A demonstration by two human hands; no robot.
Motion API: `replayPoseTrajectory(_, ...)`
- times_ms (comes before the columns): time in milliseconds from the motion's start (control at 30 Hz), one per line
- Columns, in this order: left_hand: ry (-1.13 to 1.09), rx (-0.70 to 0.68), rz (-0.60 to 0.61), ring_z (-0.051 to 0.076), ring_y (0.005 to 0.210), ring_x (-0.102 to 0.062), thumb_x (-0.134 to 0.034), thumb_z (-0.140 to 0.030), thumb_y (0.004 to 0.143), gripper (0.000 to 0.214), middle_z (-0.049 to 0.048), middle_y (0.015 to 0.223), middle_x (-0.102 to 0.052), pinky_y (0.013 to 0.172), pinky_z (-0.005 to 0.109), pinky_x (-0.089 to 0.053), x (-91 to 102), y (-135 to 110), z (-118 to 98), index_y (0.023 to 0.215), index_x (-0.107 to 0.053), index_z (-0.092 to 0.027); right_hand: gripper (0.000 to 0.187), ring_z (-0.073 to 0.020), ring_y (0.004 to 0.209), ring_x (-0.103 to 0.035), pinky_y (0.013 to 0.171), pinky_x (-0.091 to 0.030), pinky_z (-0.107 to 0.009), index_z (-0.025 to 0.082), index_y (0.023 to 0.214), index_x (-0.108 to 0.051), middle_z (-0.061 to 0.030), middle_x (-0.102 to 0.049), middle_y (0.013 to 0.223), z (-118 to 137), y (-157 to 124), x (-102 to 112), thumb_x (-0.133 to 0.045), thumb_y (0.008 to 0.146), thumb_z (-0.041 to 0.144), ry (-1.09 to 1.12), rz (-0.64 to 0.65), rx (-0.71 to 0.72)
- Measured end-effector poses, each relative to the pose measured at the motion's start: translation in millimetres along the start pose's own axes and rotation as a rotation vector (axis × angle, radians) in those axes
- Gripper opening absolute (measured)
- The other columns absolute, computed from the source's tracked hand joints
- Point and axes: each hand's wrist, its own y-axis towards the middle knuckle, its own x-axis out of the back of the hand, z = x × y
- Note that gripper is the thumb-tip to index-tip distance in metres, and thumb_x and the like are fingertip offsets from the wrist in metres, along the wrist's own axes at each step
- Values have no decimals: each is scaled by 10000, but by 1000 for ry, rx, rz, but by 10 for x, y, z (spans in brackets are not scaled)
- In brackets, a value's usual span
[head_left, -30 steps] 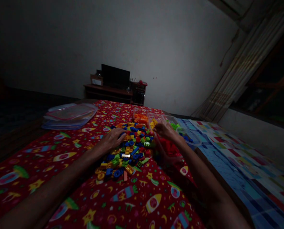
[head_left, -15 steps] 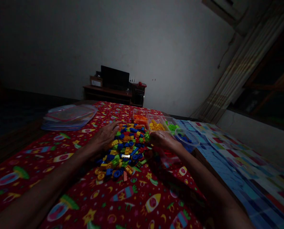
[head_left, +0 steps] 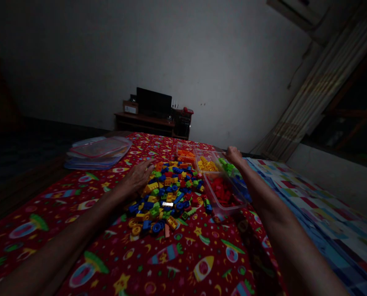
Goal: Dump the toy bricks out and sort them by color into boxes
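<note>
A heap of small coloured bricks [head_left: 168, 195] lies on a red cloth printed with rockets [head_left: 177, 259]. My left hand [head_left: 138, 177] rests on the heap's left edge with its fingers stretched out over the bricks. My right hand [head_left: 233, 155] is reached out far right, above the clear tub of green bricks [head_left: 227, 166], its fingers curled in. What they hold is hidden. Beside it stand clear tubs of yellow bricks [head_left: 206, 164], orange bricks [head_left: 185, 156] and red bricks [head_left: 223, 193]. My right forearm partly covers a tub of blue bricks [head_left: 243, 190].
A stack of clear lids [head_left: 97, 152] lies at the cloth's far left. A checked, many-coloured cloth [head_left: 313, 213] spreads to the right. A low dark cabinet with a screen [head_left: 154, 117] stands against the far wall. The room is dim.
My right hand has gone from the heap's right edge, by the red tub, out to the green tub. My left hand has stayed at the heap's left edge.
</note>
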Motion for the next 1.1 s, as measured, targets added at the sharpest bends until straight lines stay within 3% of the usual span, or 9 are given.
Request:
replayPoseTrajectory(100, 1, -5, -1, 266, 1254, -511, -238, -481, 929, 580, 128, 1349, -571, 1085, 443, -375, -17, -47, 88, 1323, -507, -151, 346, -176, 828, -609, 672, -382, -244, 95, 1017, -701, -179, -685, 976, 232, -93, 1, -436, 941, 305, 9, -17, 115)
replayPoseTrajectory(267, -45, 19, 25, 258, 1343, -423, -231, -523, 934, 629, 130, 1441, -493, 1128, 441, -305, -65, -116, 256, 1384, -457, -147, 287, -122, 653, -527, 603, -319, -240, 110, 842, -712, -97, -675, 786, 734, -535, -59, -450, 899, 208, 121, 72, 522)
replayPoseTrajectory(400, -90, 91, 71, 303, 1243, -528, -234, -602, 893, 707, 163, 1343, -583, 1054, 465, -394, -39, -41, 312, 1299, -559, -123, 253, -176, 758, -575, 647, -384, -264, 149, 1023, -685, -109, -675, 911, 949, -955, -229, -488, 866, 184, 110, 96, 572)
replayPoseTrajectory(533, -158, -16, 125, 309, 1084, -630, -403, -676, 790, 640, 118, 1170, -698, 963, 419, -476, 46, 39, 211, 1089, -704, -197, 328, -196, 883, -578, 785, -446, -306, 192, 1062, -662, -98, -658, 987, 986, -1187, -506, -468, 829, 67, 123, 54, 653)
replayPoseTrajectory(700, -119, -82, 158, 324, 980, -666, -516, -620, 726, 477, 101, 1033, -740, 895, 445, -512, 44, 26, 53, 905, -744, -241, 305, -205, 910, -564, 805, -445, -317, 183, 1077, -642, -105, -651, 968, 967, -1219, -647, -435, 877, 84, 198, -39, 619)
replayPoseTrajectory(833, -58, -90, 64, 322, 1007, -657, -510, -503, 756, 373, 108, 1039, -728, 915, 451, -503, 46, 5, 16, 896, -722, -230, 178, -177, 735, -562, 657, -392, -266, 180, 916, -643, -75, -644, 798, 922, -1144, -455, -477, 929, 243, 222, 18, 520)
replayPoseTrajectory(1000, -94, -11, 84, 277, 887, -684, -507, -485, 736, 365, 86, 940, -733, 806, 389, -542, 93, 19, -23, 898, -676, -205, 298, -144, 623, -502, 617, -344, -261, 168, 872, -604, -40, -606, 705, 717, -1040, -207, -429, 964, 391, 288, -137, 400)
replayPoseTrajectory(1100, -197, 29, 85, 248, 833, -678, -500, -526, 725, 399, 73, 875, -730, 740, 348, -545, 111, 21, -71, 885, -649, -192, 259, -146, 642, -499, 618, -340, -261, 161, 868, -617, -48, -615, 725, 641, -1038, -209, -448, 948, 340, 241, -129, 387)
